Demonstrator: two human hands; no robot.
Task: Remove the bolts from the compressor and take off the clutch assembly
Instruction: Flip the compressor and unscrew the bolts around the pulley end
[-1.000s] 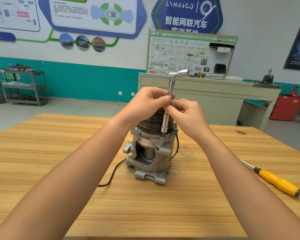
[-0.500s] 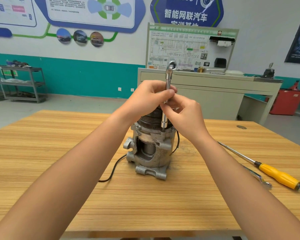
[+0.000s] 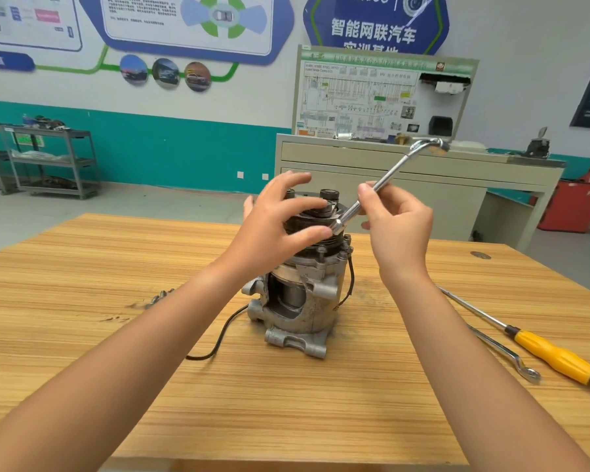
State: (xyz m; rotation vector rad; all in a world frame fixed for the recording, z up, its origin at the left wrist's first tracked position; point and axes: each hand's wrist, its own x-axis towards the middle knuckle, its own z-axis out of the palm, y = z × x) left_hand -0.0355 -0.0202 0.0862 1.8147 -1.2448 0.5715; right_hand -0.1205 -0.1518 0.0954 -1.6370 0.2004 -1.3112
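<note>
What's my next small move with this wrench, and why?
Probably tip the socket wrench upright and seat it on a flange bolt. The right hand grips it tilted, its socket end on no bolt head, bolts remain in the compressor flange, and the left hand is spread over the clutch.

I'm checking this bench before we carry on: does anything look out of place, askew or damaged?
The compressor has a jagged opening cut in its housing, so its inside shows. Loose bolts lie on the table to its left. The wrench in the right hand is tilted, seemingly off any bolt.
</note>
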